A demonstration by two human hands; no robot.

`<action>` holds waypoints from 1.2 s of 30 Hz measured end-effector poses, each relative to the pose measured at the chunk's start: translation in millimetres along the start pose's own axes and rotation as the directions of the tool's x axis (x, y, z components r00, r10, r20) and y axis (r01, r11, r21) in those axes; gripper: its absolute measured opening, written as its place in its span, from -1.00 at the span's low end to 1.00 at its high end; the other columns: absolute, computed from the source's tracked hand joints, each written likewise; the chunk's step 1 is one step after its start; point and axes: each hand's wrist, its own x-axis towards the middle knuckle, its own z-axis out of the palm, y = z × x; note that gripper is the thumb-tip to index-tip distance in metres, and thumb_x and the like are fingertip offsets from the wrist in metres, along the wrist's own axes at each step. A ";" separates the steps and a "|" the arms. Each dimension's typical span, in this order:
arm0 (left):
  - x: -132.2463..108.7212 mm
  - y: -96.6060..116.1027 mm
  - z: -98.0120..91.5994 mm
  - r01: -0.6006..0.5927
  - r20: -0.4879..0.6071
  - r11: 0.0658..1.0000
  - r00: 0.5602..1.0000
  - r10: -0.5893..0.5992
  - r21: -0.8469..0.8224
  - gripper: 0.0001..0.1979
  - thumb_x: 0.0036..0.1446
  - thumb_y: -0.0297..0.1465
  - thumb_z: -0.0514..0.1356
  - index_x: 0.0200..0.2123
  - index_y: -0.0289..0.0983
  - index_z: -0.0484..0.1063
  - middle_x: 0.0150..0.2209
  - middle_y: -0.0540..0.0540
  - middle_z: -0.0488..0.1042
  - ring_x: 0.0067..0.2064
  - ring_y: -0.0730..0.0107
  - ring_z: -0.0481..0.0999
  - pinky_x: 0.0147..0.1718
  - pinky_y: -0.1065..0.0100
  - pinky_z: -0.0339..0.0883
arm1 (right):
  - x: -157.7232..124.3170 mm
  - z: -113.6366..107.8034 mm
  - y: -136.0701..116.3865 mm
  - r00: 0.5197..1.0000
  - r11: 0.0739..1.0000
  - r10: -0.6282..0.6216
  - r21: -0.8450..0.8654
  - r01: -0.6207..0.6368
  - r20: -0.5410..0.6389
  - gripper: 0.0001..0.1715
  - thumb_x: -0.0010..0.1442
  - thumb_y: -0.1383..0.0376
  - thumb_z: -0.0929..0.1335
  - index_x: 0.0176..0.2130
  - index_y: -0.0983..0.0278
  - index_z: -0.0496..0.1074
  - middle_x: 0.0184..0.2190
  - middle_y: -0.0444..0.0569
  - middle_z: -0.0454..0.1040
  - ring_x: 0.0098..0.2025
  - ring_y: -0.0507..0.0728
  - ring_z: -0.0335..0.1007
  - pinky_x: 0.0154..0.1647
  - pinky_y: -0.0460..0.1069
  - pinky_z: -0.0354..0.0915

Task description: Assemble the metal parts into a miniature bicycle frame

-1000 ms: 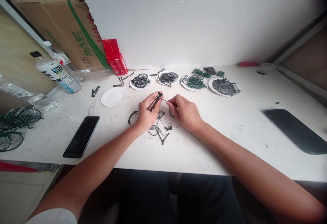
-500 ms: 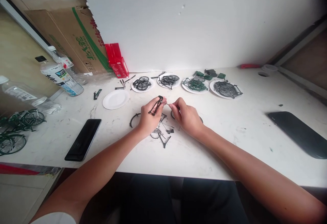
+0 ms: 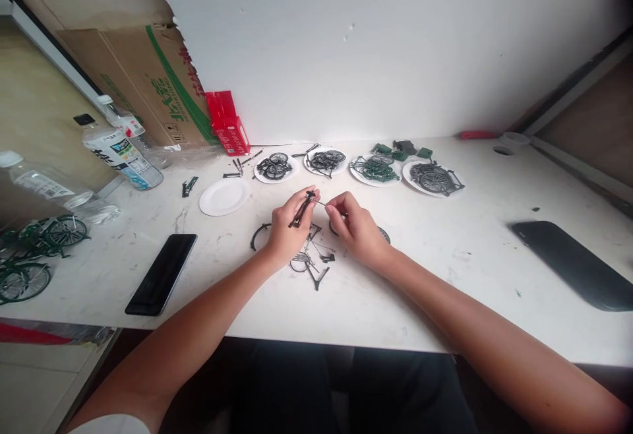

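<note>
My left hand [image 3: 285,231] is closed around a small black model bicycle part [image 3: 300,212], its forked end pointing toward me. My right hand [image 3: 360,228] pinches a thin metal rod [image 3: 320,203], whose far tip reaches the top of the black part. I cannot make out whether the rod is a tool or a bicycle piece. Below the hands lie loose model bicycle parts: a dark forked piece [image 3: 317,282], a small black piece [image 3: 328,258] and thin wire-like pieces. A curved black rim [image 3: 254,236] shows left of my left hand; another round part is mostly hidden behind my right hand.
Along the back stand paper plates of bicycle parts, including green ones [image 3: 376,170] and wheels [image 3: 438,178]. A bare paper plate [image 3: 225,196], a phone [image 3: 161,274], bottles [image 3: 121,154] and assembled green bicycles [image 3: 44,249] are leftward. A black case [image 3: 573,266] lies right.
The black part has turned slightly in my left hand, so its forked end looks narrower. The rod stays at its top. The whole view has shifted a little.
</note>
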 end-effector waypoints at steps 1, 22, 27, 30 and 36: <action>0.0 -0.1 0.0 0.009 -0.002 1.000 1.000 -0.009 -0.005 -0.63 0.41 -0.18 0.22 0.19 -0.18 0.48 0.13 -0.19 0.63 0.18 0.15 0.63 0.24 0.14 0.50 | 0.0 -0.8 0.3 1.000 1.000 -0.011 -0.017 0.011 -0.009 -0.62 0.53 -0.07 0.18 -0.10 0.16 0.26 -0.40 -0.09 0.50 -0.47 0.12 0.35 -0.37 0.01 0.25; 0.7 -1.1 -4.4 -0.033 0.033 0.991 0.999 0.029 0.127 -0.67 0.42 -0.22 0.19 0.17 -0.17 0.51 0.09 -0.15 0.65 0.13 0.19 0.66 0.19 0.21 0.51 | 1.6 11.9 -6.4 0.969 0.934 0.246 0.264 -0.242 0.020 -0.43 0.49 -0.22 0.15 -0.24 0.17 0.29 -0.70 -0.24 0.32 -0.61 0.14 0.43 -0.44 0.02 0.34; 1.1 -4.0 -2.0 -0.016 0.015 0.997 1.000 0.014 0.075 -0.64 0.41 -0.22 0.21 0.19 -0.18 0.51 0.11 -0.16 0.64 0.15 0.18 0.65 0.23 0.18 0.50 | 1.7 9.6 -5.2 0.973 0.952 0.228 0.206 -0.227 0.019 -0.46 0.50 -0.20 0.14 -0.18 0.16 0.30 -0.64 -0.21 0.40 -0.57 0.12 0.40 -0.43 0.01 0.30; 0.6 -7.4 -0.2 0.022 -0.005 1.000 1.000 -0.022 0.013 -0.61 0.39 -0.19 0.24 0.19 -0.20 0.50 0.11 -0.19 0.64 0.16 0.16 0.64 0.23 0.16 0.50 | 1.7 7.1 -3.2 0.992 0.985 0.128 0.114 -0.128 0.006 -0.59 0.50 -0.12 0.19 -0.12 0.15 0.23 -0.53 -0.19 0.45 -0.51 0.12 0.37 -0.42 0.00 0.26; 0.0 -9.4 -0.6 0.050 -0.001 0.999 0.999 -0.050 -0.022 -0.64 0.38 -0.19 0.24 0.15 -0.22 0.53 0.10 -0.21 0.64 0.16 0.14 0.64 0.23 0.16 0.50 | 2.8 2.0 -0.6 0.999 1.000 0.022 -0.009 -0.021 0.049 -0.72 0.53 0.02 0.18 -0.13 0.15 0.22 -0.44 -0.15 0.47 -0.48 0.11 0.35 -0.38 -0.01 0.23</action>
